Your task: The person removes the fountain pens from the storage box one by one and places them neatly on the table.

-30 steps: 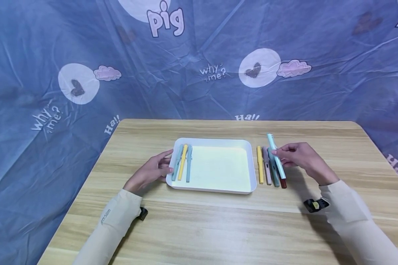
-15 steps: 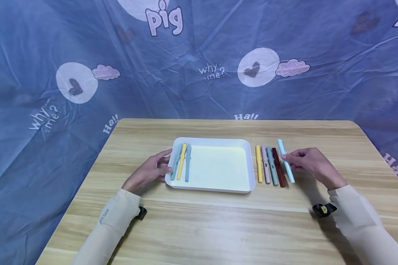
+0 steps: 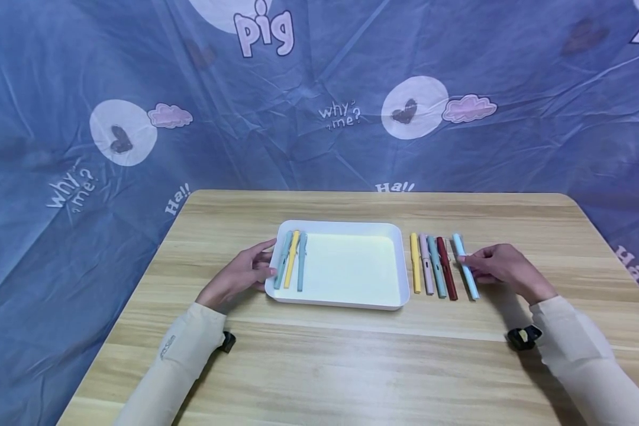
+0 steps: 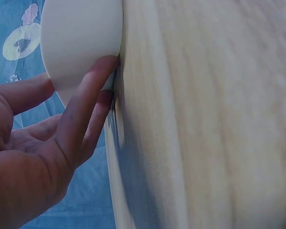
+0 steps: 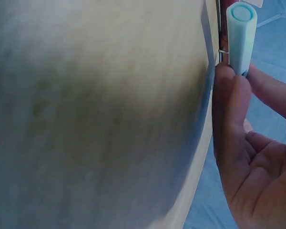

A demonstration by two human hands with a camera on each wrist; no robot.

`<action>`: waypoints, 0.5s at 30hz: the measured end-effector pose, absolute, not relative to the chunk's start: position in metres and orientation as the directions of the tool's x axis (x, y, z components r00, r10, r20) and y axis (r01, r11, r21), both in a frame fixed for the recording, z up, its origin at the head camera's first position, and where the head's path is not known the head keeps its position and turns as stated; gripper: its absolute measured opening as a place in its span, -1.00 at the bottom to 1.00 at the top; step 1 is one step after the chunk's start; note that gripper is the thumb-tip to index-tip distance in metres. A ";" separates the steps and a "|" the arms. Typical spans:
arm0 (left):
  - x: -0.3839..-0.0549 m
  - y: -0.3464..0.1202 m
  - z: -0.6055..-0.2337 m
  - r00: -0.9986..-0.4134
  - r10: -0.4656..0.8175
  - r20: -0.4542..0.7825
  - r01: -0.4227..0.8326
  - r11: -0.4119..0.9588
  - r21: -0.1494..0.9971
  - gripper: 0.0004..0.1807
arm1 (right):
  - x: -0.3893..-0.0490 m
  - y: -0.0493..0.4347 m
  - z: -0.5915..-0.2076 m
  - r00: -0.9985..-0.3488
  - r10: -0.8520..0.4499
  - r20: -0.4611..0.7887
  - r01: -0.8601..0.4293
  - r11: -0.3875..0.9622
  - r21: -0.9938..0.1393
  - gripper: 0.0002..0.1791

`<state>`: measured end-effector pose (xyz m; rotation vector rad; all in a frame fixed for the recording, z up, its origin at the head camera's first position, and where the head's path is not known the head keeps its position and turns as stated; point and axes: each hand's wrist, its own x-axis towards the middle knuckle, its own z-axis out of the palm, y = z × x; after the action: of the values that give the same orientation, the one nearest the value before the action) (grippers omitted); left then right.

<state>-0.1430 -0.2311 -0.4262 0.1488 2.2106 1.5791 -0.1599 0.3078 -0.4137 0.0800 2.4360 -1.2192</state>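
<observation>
My right hand [image 3: 503,269] pinches a light blue pen [image 3: 469,279] between thumb and fingertips, low over the table at the right end of a row of pens. In the right wrist view the end of this pen [image 5: 242,28] points toward the camera. Left of it lie a yellow pen [image 3: 415,263], a lilac pen [image 3: 426,264], a teal pen [image 3: 436,267] and a dark red pen [image 3: 447,269]. My left hand [image 3: 239,275] holds the left end of a white tray [image 3: 346,266], with fingers at its rim and lower edge in the left wrist view.
Inside the tray, at its left, a yellow pen [image 3: 291,260] lies between two blue-green pens, one of them nearer the middle [image 3: 302,263]. The wooden table [image 3: 341,367] reaches back to a blue printed cloth [image 3: 309,148].
My right hand has carried the light blue pen rightward from above the teal and dark red pens, then lowered it beside the row. The dark red pen is now uncovered. My left hand stays at the tray.
</observation>
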 end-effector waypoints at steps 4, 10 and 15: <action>-0.143 -0.232 -0.426 -0.907 0.325 -0.270 -0.149 0.351 0.925 -0.16 | -0.162 0.307 -0.417 -0.909 -0.137 -0.393 0.234 0.611 -0.756 -0.57; -0.142 -0.232 -0.425 -0.906 0.321 -0.277 -0.156 0.355 0.922 -0.17 | -0.165 0.305 -0.419 -0.897 -0.150 -0.416 0.247 0.610 -0.753 -0.60; -0.142 -0.232 -0.425 -0.905 0.324 -0.276 -0.154 0.356 0.922 -0.17 | -0.167 0.306 -0.418 -0.883 -0.160 -0.442 0.259 0.619 -0.741 -0.56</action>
<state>-0.1420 -0.2322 -0.4253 0.1490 2.2109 1.5689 -0.1672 0.3056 -0.4175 0.0776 2.3727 -1.1912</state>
